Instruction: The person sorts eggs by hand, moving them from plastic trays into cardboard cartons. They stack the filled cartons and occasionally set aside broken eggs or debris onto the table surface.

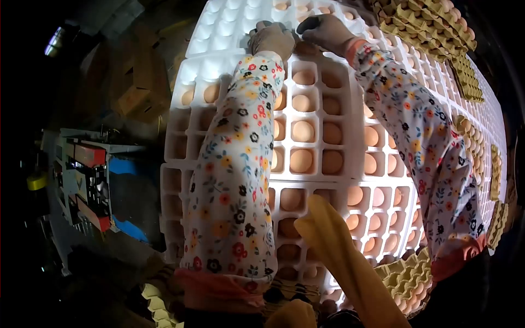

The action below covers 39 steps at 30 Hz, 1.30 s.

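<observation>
My left hand [272,40], in a pale glove with dark fingertips, reaches over the far white foam egg tray [188,126]. Its fingers curl down among the cups, and what they may hold is hidden. Close by on the right is my right hand [326,31], gloved alike, fingers bent together and pointing left. An egg [305,48] lies just under it; whether the fingers grip an egg cannot be seen. Nearer rows hold brown eggs [302,131] in square cups. Empty cups [219,27] show left of my left hand. Flowered sleeves cover both forearms.
Stacked pulp egg trays [432,27] with eggs stand at the far right. More foam trays with eggs spread rightward. A pulp tray [407,279] sits near front right. A tan strap-like cloth [350,257] hangs in front. Left stands a machine [82,180] with red parts, beside cardboard boxes [134,82].
</observation>
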{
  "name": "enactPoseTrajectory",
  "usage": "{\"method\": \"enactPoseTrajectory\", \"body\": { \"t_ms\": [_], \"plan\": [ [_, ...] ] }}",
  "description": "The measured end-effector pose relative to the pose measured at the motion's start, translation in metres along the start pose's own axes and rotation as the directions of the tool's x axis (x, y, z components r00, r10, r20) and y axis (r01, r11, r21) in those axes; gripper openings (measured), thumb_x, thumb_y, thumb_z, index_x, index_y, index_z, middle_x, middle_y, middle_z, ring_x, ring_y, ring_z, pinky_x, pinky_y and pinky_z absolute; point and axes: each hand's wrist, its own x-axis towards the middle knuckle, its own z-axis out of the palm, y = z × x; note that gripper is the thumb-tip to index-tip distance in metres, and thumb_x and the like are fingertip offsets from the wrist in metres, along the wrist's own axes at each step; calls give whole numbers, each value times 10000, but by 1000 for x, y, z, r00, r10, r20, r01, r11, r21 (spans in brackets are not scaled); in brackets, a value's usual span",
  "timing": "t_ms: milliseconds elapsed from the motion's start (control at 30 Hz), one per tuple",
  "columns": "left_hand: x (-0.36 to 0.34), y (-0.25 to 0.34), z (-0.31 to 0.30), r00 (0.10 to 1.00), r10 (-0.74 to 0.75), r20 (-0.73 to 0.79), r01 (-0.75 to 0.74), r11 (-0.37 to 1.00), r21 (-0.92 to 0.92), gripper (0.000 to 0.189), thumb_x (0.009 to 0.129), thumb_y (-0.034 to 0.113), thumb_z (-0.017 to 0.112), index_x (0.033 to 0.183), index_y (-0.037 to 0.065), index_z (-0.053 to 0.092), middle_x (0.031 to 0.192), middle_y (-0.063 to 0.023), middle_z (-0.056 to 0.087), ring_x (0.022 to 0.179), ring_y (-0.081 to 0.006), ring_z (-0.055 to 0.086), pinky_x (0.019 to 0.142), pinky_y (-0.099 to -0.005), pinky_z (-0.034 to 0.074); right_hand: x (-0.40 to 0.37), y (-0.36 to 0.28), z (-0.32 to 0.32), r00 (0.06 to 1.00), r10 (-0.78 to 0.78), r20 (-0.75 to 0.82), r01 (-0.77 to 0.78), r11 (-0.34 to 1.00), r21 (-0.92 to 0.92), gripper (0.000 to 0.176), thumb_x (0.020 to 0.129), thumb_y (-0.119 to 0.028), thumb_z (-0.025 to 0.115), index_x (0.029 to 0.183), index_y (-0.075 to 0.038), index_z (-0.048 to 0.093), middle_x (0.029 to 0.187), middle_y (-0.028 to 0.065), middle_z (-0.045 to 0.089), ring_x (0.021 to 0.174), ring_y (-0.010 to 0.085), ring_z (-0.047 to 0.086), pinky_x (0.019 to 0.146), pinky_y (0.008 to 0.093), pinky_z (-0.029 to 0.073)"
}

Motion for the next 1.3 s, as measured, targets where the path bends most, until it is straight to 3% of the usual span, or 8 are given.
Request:
{"method": "enactPoseTrajectory", "body": {
  "t_ms": [367,600,833,967,1133,1200,1267,1300],
  "plan": [
    [-33,-7,-33,986,-51,157,133,810,-572,337,827,165,518,1124,46,622,1096,-232,632,1057,-358,595,931,-408,458,-71,18,-16,934,117,-338,-32,969,246,427,944,-375,486,1144,-28,635,1035,162,682,966,296,636,872,368,472],
    [-141,18,-92,865,485,133,-397,821,-411,356,879,235,620,1159,14,627,1083,-140,676,1011,-220,623,919,-317,468,-399,-79,-110,831,556,7,-372,546,751,357,957,-167,554,1242,49,560,1160,94,638,1051,169,601,945,298,470],
    [-371,152,-183,677,618,400,-225,690,-688,331,896,226,609,1161,28,614,1105,-150,652,1032,-226,631,915,-328,480,-715,-186,-218,474,864,-172,-605,461,649,344,939,-178,595,1205,40,595,1062,70,668,952,127,623,856,264,495],
    [-523,224,-142,402,681,612,-473,727,-498,414,868,324,627,1189,73,555,1128,-150,575,1078,-313,557,918,-434,445,-748,-189,-236,640,736,-220,-516,624,587,338,948,-165,584,1207,51,589,1095,57,655,982,109,603,889,265,483],
    [-609,307,-34,450,623,640,-751,652,-107,608,810,353,671,1300,75,442,1154,-144,569,1034,-300,586,859,-424,467,-711,-125,-216,980,197,-36,-200,975,-99,500,823,-143,655,1303,-94,527,1030,157,656,936,247,648,832,330,510],
    [-606,312,-34,507,582,636,-635,751,-181,543,806,300,673,1264,65,499,1139,-167,591,952,-302,617,806,-420,490,-700,-123,-191,804,414,427,-281,897,-340,596,772,-159,660,1335,-88,479,1031,164,641,963,314,625,819,383,506],
    [-603,295,-52,699,486,525,-310,867,-389,417,837,252,635,1198,50,580,1004,-145,651,901,-259,659,783,-376,531,-710,-114,-180,931,244,272,-187,958,-218,569,758,-171,658,1297,-69,506,956,155,646,920,319,631,790,398,504],
    [-602,285,-72,727,299,618,235,737,-634,347,866,222,614,1143,14,608,964,-112,664,863,-218,665,739,-306,544,-714,-110,-188,952,182,247,-149,978,-146,558,763,-180,661,1288,-60,512,965,157,647,924,315,633,797,389,505]
  ]
}}
